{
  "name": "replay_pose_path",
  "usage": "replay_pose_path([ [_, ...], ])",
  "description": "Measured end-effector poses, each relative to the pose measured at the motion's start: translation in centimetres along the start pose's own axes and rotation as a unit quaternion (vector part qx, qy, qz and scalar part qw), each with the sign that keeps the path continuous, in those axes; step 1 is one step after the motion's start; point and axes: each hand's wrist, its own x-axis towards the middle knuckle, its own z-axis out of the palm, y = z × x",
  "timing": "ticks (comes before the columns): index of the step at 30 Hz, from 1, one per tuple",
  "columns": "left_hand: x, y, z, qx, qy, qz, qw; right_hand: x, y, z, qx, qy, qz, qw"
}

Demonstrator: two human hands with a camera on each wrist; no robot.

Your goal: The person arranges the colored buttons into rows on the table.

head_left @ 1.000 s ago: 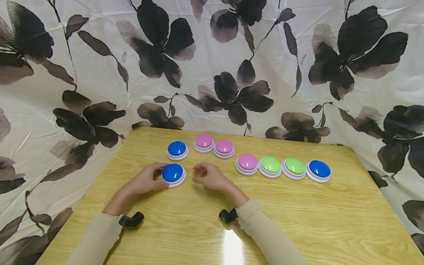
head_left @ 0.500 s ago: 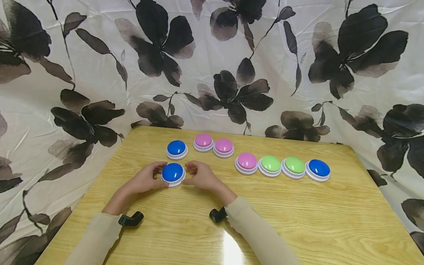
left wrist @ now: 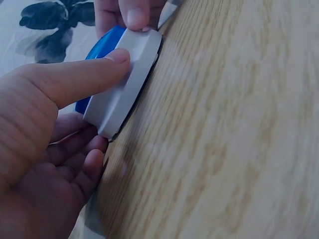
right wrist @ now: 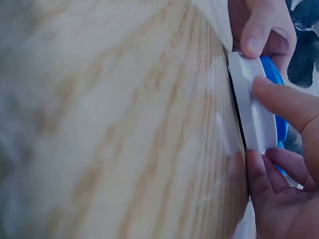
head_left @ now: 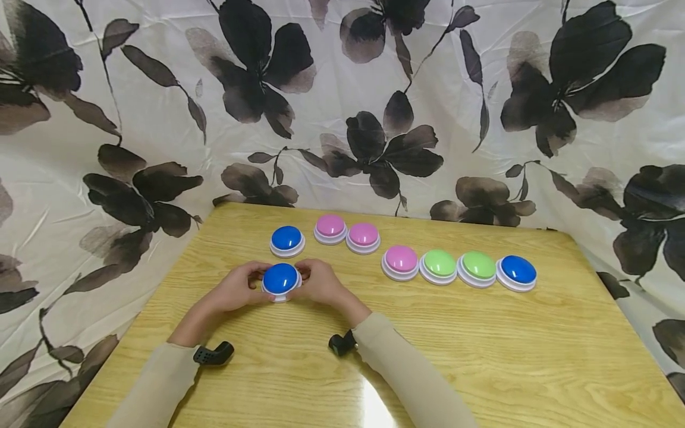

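Note:
In the head view, a blue dome push button point(head_left: 280, 277) with a white base sits between both hands at the table's left side. My left hand point(head_left: 235, 290) grips its left edge, thumb in front and fingers behind. The right hand point(head_left: 323, 285) holds the opposite edge the same way. Seen from the left wrist, the left thumb point(left wrist: 94, 74) presses the white base point(left wrist: 132, 74) and the fingers curl at its far end. In the right wrist view the right thumb point(right wrist: 281, 99) lies on that base too. A thin dark line runs along its underside.
Behind the held button stands another blue button point(head_left: 286, 239). Pink buttons point(head_left: 330, 226) are to its right. Farther right, a touching row has a pink button point(head_left: 401, 260), green buttons point(head_left: 440, 263) and a blue button point(head_left: 518, 270). A floral cloth point(head_left: 369, 148) hangs behind the wooden table point(head_left: 481, 345).
My right hand has moved left from beside the blue button and taken hold of its right edge. The left hand has stayed on the left edge.

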Motion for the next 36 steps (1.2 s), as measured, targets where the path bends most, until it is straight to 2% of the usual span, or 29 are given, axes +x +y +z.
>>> replay_pose_path([
  [6, 0.4, 0.0, 0.2, -0.001, 0.014, 0.005, 0.9999, 0.3, 0.1, -0.3, -0.04, -0.003, -0.005, 0.9992],
  [9, 0.0, -0.2, 0.4, 0.002, 0.017, 0.01, 0.9998, 0.2, 0.2, 0.2, -0.042, -0.002, 0.002, 0.9991],
  [13, -0.2, -0.4, 0.5, 0.002, 0.019, 0.015, 0.9997, 0.1, 0.3, 0.4, -0.033, 0.005, 0.014, 0.9994],
  [24, -0.1, 0.2, 0.1, -0.027, 0.031, -0.007, 0.9991, 0.4, 0.5, -0.2, 0.017, -0.01, 0.018, 0.9996],
  [30, -0.3, 1.2, 0.5, -0.042, 0.032, -0.009, 0.9986, -0.5, 0.1, -1.3, 0.032, -0.014, 0.027, 0.999],
  [36, -0.1, 3.5, 1.0, -0.044, 0.028, 0.002, 0.9986, -1.9, -0.7, -3.6, 0.021, -0.011, 0.022, 0.9995],
])
